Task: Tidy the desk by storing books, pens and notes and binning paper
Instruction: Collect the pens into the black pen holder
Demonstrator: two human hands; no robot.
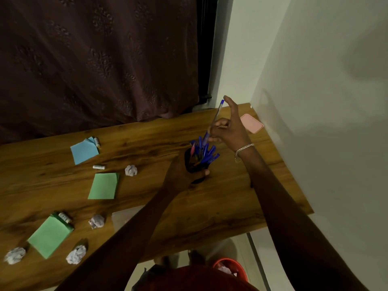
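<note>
Closest in, below the near edge of the desk (231, 196), spotted a red bin (227, 266) on the floor with some crumpled paper inside. Up top, gripped a black pen holder (194, 164) with the left hand (182, 175), fingers and thumb wrapped round it; could not tell whether resting on the wood or lifted just clear. Pinched one blue pen (215, 118) by its barrel in the right hand (228, 131), forefinger stretched up to the top end, lower end just above the bunch of blue pens (206, 154) standing in the holder. Judged the pens nearly done: saw no other loose pen anywhere.

Plenty left, though! Counted four crumpled pieces not yet binned: a paper ball (131, 170) left of the holder, a second ball (97, 221) nearer in, a third ball (76, 254) and a fourth ball (15, 255) by the front-left edge. Found the notes unstored too: a blue note (84, 152), a green note (104, 185) and a green pad (50, 236). Made out small white cylinders (98, 167) beside them, too small to name. Saw no books.

Noted a pale clear sheet (126, 217) partly under the left forearm, and a flat pink thing (252, 123) at the far corner by the wall (315, 80). Reckoned the crowded holder mouth the only snag for this pen.
</note>
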